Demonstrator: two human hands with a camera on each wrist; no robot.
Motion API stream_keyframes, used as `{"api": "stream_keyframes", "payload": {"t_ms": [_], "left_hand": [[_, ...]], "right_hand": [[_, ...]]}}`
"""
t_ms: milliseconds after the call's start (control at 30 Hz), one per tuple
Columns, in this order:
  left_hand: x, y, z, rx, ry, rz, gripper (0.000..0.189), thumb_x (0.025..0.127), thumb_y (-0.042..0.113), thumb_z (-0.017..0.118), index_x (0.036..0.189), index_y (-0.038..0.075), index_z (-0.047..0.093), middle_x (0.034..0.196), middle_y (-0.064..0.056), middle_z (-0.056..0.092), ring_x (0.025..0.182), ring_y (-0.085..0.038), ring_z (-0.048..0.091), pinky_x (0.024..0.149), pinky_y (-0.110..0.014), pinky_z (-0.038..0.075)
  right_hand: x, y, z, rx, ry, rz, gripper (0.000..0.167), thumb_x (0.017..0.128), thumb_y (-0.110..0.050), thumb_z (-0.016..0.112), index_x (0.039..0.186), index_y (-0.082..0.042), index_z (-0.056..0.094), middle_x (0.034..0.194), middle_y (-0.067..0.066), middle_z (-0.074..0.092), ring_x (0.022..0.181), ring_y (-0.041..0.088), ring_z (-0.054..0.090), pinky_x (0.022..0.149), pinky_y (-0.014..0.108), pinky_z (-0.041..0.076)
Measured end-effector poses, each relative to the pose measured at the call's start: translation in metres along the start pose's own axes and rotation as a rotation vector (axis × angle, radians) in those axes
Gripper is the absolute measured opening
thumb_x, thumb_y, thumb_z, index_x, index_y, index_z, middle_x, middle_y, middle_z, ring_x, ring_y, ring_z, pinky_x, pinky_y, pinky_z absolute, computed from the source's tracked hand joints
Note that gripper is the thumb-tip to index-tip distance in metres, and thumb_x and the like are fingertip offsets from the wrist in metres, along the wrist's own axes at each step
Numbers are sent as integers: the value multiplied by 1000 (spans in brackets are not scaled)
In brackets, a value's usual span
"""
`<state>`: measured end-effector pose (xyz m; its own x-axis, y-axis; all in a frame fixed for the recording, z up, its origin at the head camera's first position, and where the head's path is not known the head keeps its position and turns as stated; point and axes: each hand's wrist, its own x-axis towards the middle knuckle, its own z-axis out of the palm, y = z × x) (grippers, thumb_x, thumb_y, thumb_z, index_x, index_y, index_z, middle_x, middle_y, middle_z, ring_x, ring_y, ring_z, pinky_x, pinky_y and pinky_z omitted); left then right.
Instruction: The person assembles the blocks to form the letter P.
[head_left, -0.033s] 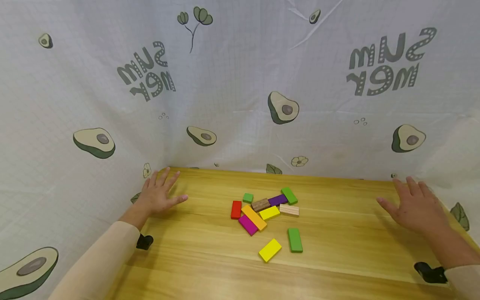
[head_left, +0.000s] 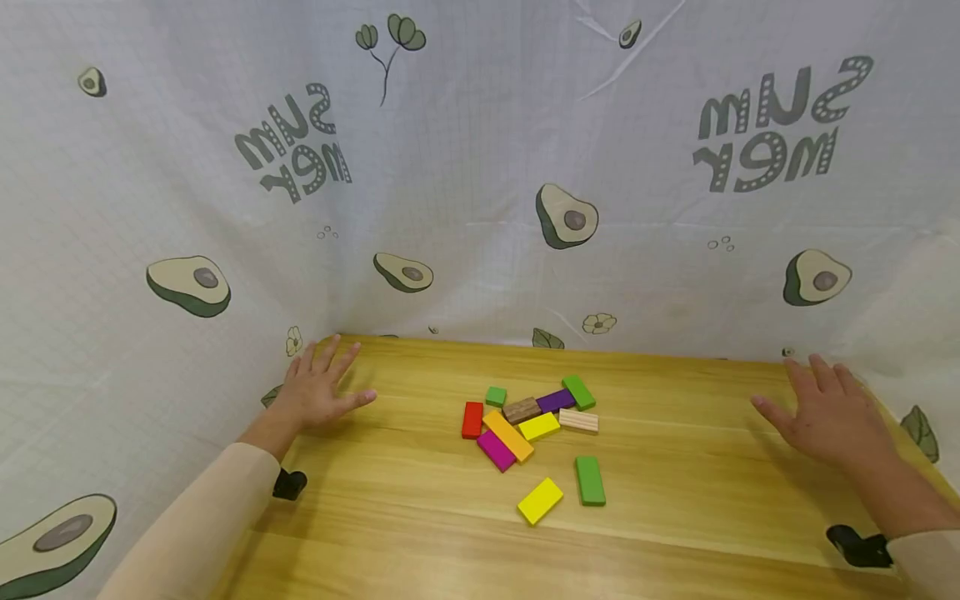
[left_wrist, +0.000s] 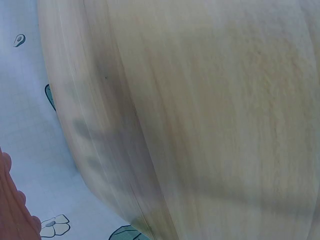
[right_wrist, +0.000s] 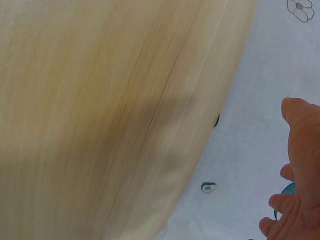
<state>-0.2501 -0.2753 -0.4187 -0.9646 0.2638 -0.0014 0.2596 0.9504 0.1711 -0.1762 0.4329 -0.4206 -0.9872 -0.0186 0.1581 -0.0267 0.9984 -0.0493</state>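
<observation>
My left hand [head_left: 313,395] is spread over the far left corner of the wooden table, fingers straight, holding nothing. On the opposite side, my right hand [head_left: 834,417] spreads its fingers over the table's right edge, also with nothing in it. Between them lies a loose group of wooden blocks: red [head_left: 472,420], orange [head_left: 508,436], magenta [head_left: 497,451], brown [head_left: 521,410], purple [head_left: 556,401], pale wood [head_left: 579,420] and yellow [head_left: 539,427]. A small green block [head_left: 496,396] and a longer green block [head_left: 579,391] sit at the back. Both wrist views show bare table and part of each hand.
Closer to the front lie another yellow block [head_left: 540,501] and another green block [head_left: 590,481]. A white cloth [head_left: 465,167] printed with avocados and lettering hangs behind and beside the wooden table [head_left: 405,517]. A black object [head_left: 858,547] shows beside the right wrist.
</observation>
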Motion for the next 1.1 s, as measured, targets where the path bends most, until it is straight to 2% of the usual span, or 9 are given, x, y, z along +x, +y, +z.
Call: {"api": "stream_keyframes", "payload": {"t_ms": [233, 433, 600, 667, 767, 867, 933, 1000, 1100], "left_hand": [[0, 3, -2, -11, 3, -4, 95, 93, 71, 53, 165, 20, 19, 172, -22, 7, 153, -58, 1, 119, -78, 8], [3, 14, 1, -8, 4, 23, 93, 94, 71, 53, 165, 21, 19, 172, -21, 10, 154, -58, 5, 120, -76, 10], [6, 28, 8, -55, 5, 48, 92, 95, 70, 53, 165, 22, 19, 168, -23, 19, 150, -59, 18, 119, -77, 15], [8, 37, 12, -88, 3, 62, 90, 95, 70, 53, 165, 24, 20, 165, -23, 26, 146, -57, 25, 117, -76, 20], [10, 54, 16, -121, -10, 98, 86, 95, 70, 53, 164, 27, 23, 154, -19, 39, 135, -48, 38, 113, -70, 30], [12, 71, 20, -132, -29, 141, 80, 96, 68, 53, 163, 30, 29, 138, -14, 50, 117, -35, 45, 101, -58, 41], [12, 82, 23, -142, -40, 168, 75, 97, 65, 55, 161, 31, 34, 128, -11, 55, 107, -28, 46, 93, -49, 43], [14, 93, 27, -153, -58, 192, 71, 97, 63, 56, 159, 31, 39, 118, -7, 57, 100, -22, 45, 87, -42, 43], [16, 108, 33, -186, -98, 230, 65, 99, 57, 58, 156, 31, 43, 102, -3, 56, 92, -19, 43, 80, -36, 41]], "right_hand": [[6, -9, 4, 44, 38, -52, 85, 102, -54, 53, 144, 18, 36, 145, 51, 29, 133, 67, 26, 110, 77, 23], [11, -41, 1, 110, 24, -99, 82, 101, -48, 59, 145, 17, 37, 143, 48, 35, 129, 65, 34, 102, 78, 32], [16, -89, -7, 165, 0, -139, 76, 100, -44, 63, 148, 10, 39, 143, 40, 43, 127, 61, 41, 103, 76, 37], [17, -112, -10, 189, 5, -167, 73, 99, -41, 66, 148, 7, 42, 141, 37, 48, 126, 58, 45, 102, 74, 40], [17, -149, -12, 216, 6, -211, 67, 97, -38, 69, 148, 1, 48, 134, 32, 57, 120, 52, 55, 98, 69, 49], [17, -186, -9, 243, -18, -272, 62, 95, -37, 73, 145, -6, 53, 121, 22, 65, 105, 39, 65, 88, 57, 58], [17, -209, -5, 272, -67, -322, 58, 94, -37, 74, 143, -12, 57, 111, 13, 67, 91, 26, 65, 78, 44, 61], [17, -230, 0, 314, -129, -397, 54, 93, -35, 75, 141, -15, 59, 100, 3, 66, 81, 14, 60, 69, 31, 57], [19, -258, 8, 391, -297, -501, 53, 94, -32, 75, 142, -20, 59, 92, -6, 63, 72, 5, 52, 63, 21, 48]]}}
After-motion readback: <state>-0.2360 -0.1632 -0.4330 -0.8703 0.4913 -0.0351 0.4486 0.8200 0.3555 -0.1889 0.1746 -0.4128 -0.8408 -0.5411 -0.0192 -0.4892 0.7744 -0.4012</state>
